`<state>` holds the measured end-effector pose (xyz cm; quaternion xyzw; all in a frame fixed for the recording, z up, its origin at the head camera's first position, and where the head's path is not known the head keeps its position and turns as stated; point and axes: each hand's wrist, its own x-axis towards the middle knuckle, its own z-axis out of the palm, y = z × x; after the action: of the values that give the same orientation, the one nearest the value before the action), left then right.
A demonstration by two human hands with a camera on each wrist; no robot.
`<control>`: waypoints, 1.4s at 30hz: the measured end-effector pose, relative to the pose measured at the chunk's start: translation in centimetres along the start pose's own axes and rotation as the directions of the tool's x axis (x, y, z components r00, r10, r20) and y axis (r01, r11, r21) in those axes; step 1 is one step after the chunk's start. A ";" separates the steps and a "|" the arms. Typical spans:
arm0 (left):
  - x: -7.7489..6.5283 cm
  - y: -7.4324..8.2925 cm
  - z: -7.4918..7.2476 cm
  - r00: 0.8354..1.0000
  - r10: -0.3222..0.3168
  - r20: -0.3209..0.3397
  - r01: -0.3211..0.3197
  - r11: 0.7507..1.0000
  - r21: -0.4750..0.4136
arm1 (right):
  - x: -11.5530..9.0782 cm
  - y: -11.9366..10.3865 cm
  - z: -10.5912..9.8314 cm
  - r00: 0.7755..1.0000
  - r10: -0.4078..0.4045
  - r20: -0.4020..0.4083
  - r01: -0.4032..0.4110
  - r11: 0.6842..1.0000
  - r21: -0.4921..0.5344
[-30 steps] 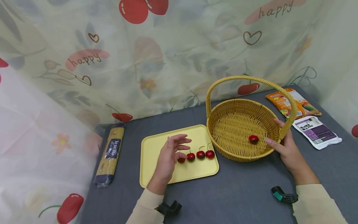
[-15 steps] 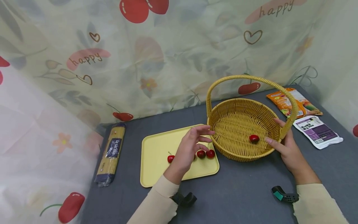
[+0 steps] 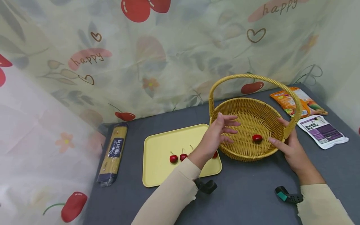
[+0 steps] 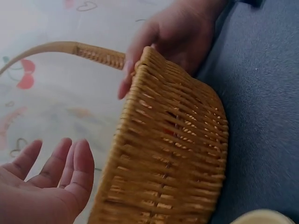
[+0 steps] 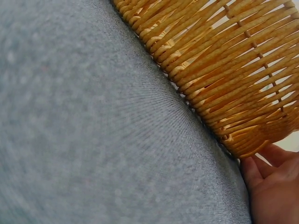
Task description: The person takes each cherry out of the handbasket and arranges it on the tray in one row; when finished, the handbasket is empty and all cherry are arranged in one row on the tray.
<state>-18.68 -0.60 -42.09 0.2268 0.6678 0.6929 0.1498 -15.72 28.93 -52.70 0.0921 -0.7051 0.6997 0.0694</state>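
Observation:
A round wicker basket (image 3: 239, 153) with a tall arched handle stands on the table, one red cherry (image 3: 257, 138) lying inside it. My right hand (image 3: 293, 153) grips the basket's right side by the handle's foot; in the right wrist view its fingers (image 5: 264, 161) touch the outer wall near the bottom. Over the basket's left rim is my left hand (image 3: 215, 137), fingers loosely bent and apart, with nothing seen between them in the left wrist view (image 4: 51, 186). Several stemmed cherries (image 3: 173, 159) lie in a row on the yellow tray (image 3: 157, 147), some hidden by my left hand and forearm.
A pack of spaghetti (image 3: 113, 153) lies left of the tray. Right of the basket are an orange bag (image 3: 299, 101) and a white and purple pouch (image 3: 322, 131). A printed cloth (image 3: 180, 62) hangs behind the grey table (image 3: 239, 200).
My left hand has moved right, from above the tray's cherries to the basket's left rim, uncovering the leftmost cherries. My right hand has stayed on the basket. The view has shifted slightly.

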 end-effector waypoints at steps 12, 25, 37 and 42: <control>5.5 -1.5 3.1 0.991 -0.136 -0.016 0.137 0.982 0.130 | 0.1 0.0 0.0 1.000 0.005 -0.005 -0.005 1.000 0.020; 7.3 -3.6 4.7 0.951 -0.308 0.008 0.287 0.895 0.342 | 0.0 -0.4 0.0 1.000 -0.005 0.006 0.005 1.000 -0.029; 7.8 -4.8 5.5 0.915 -0.342 0.211 0.086 0.680 0.728 | 0.0 -0.2 0.0 1.000 -0.023 0.007 0.023 1.000 0.021; 7.8 -4.8 5.6 0.927 -0.345 0.144 0.107 0.615 0.781 | 0.0 -0.1 0.1 0.999 -0.036 0.006 0.036 0.999 0.034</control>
<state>-22.89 8.53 -45.91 0.2770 0.8913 0.2831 0.2206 -15.72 28.80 -52.64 0.1085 -0.6917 0.7097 0.0781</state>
